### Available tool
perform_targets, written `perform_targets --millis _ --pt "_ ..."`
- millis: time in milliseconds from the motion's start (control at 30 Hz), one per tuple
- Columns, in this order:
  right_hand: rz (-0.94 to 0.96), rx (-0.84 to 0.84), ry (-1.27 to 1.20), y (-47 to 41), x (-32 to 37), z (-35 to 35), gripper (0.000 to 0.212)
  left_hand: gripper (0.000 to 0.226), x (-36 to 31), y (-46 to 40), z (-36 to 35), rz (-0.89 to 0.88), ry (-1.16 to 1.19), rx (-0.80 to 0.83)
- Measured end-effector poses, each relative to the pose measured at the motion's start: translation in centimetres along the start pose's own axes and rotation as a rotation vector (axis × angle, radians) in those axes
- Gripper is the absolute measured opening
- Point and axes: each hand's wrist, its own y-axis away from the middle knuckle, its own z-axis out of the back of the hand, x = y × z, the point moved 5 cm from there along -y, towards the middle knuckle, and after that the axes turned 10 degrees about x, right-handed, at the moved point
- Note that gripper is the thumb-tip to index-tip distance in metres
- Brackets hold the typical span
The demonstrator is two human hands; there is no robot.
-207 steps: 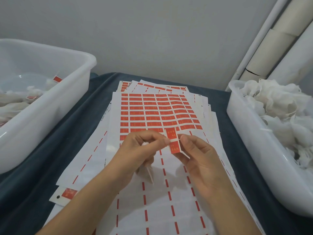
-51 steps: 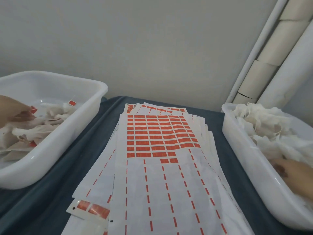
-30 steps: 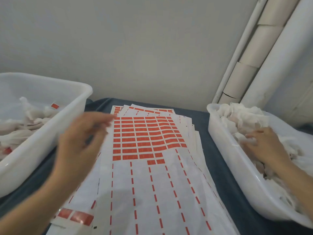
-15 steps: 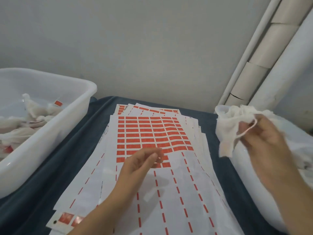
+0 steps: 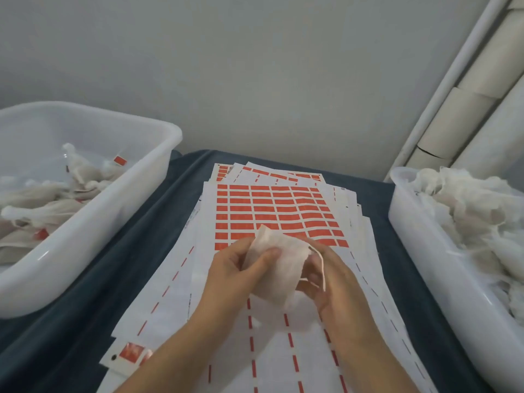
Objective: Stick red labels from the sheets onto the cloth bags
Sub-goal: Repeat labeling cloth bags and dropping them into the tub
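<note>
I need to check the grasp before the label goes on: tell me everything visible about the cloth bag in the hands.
The cloth bag is small, off-white, of thin gauzy fabric, crumpled, with a drawstring looping off its right side. It is held above the label sheets, between the left hand and the right hand. No red label shows on it.

A plain pale grey wall point(image 5: 241, 69) fills the upper field, evenly and softly lit, without windows. At right, a white pipe point(image 5: 442, 89) and pale cardboard tubes point(image 5: 465, 109) lean diagonally against the wall. Below, the desk point(image 5: 158, 219) is covered by a dark blue cloth, its far edge meeting the wall.
</note>
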Motion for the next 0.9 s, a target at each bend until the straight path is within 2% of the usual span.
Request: perform_targets --millis 167,267,400,500,633,700,767,833,900 --pt "0.194 -0.082 0.329 0.9 1.9 0.6 0.009 0.031 0.2 0.0 0.0 0.031 -0.032 -0.024" --pt "0.259 -0.153 0.410 1.7 2.4 0.9 0.018 0.031 0.2 0.0 -0.3 0.039 -0.034 -0.008" --pt "0.303 -0.141 0.541 1.7 2.7 0.6 0.008 0.041 -0.4 0.2 -0.6 0.010 -0.039 0.083" --pt "0.385 -0.088 0.672 1.9 2.7 -0.4 0.004 0.029 -1.3 0.5 -1.3 -0.072 -0.128 0.181" --pt "0.512 -0.142 0.877 2.3 3.4 -0.6 0.012 0.015 -1.3 0.3 -0.9 -0.076 -0.191 0.139" --pt "0.498 -0.212 0.856 2.5 3.9 0.4 0.011 0.016 -1.2 0.2 -0.7 -0.067 -0.253 0.123" --pt "0.416 -0.322 0.692 2.5 4.2 2.1 0.002 0.019 -1.1 0.2 -0.7 -0.089 -0.290 0.123" --pt "0.336 -0.375 0.523 2.5 4.0 3.0 0.017 0.020 -1.2 0.2 -0.9 -0.117 -0.301 0.127" --pt "0.269 -0.339 0.404 2.2 3.6 2.9 0.022 0.019 -1.1 0.1 -1.0 -0.123 -0.312 0.115"
